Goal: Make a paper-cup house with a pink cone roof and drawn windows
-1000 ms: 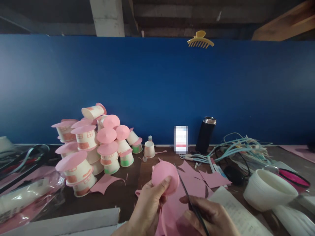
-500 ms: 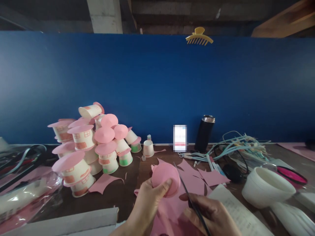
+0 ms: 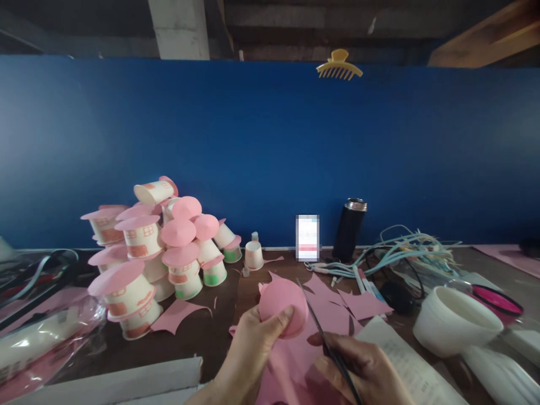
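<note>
My left hand (image 3: 253, 343) pinches a round piece of pink paper (image 3: 282, 306), thumb on its face and fingers behind. Dark scissors (image 3: 317, 319), seen nearly edge-on, are in my right hand (image 3: 358, 360). Their thin pointed tip rises close to the disc's right edge; I cannot tell whether it touches. Under both hands lie pink paper scraps (image 3: 327, 306) with curved cut edges. To the left stands a pile of paper cups (image 3: 141, 239) with drawn windows and pink paper roofs (image 3: 179, 230).
A single paper cup (image 3: 253, 256) stands near the blue partition (image 3: 253, 140). Further right are a lit phone (image 3: 307, 238), a black bottle (image 3: 349, 230), tangled cables (image 3: 405, 253) and a cup stack (image 3: 451, 326). A box edge (image 3: 126, 379) lies in front.
The view has shifted very slightly. Both hands, the pink disc and the scissors keep almost the same pose.
</note>
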`<state>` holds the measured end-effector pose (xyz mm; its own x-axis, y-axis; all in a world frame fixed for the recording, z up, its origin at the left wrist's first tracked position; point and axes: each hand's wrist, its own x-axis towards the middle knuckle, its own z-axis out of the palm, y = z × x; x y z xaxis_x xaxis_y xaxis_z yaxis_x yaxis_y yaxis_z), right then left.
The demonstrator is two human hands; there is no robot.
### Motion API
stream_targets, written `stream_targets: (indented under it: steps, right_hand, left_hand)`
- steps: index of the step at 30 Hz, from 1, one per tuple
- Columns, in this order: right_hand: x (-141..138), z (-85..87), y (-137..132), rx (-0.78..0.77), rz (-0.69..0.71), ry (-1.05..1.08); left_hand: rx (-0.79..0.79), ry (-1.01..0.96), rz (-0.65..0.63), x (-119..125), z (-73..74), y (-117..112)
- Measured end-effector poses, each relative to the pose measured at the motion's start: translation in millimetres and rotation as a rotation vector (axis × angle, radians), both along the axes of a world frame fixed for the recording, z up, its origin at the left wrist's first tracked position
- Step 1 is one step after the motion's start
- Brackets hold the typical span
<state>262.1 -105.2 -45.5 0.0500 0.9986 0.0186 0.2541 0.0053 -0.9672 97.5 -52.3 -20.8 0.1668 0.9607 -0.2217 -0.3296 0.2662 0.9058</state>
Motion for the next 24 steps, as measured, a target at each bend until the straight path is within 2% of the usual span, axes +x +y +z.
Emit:
stream_targets:
  steps: [5,14,20,24]
  right_hand:
    - [-0.1,-1.8,0.4,0.019,-0.017,-0.009]
    - [0.1,1.3,-1.4,0.001,-0.015,0.004]
    - [0.0,-2.9,-1.0,-0.049,-0.026,0.061]
    - [-0.8,-1.4,-0.9,-0.027,-0.022,0.070]
  left_hand:
    - [0.004,0.007,-0.015,-0.2,-0.4,0.5]
    - [0.084,0.133,-0.002,-4.6,-15.8,7.5]
    - [0.065,0.058,-0.023,-4.4,-10.0,5.1]
    - [0.052,-0.024,-0.038,-2.8,-8.0,2.9]
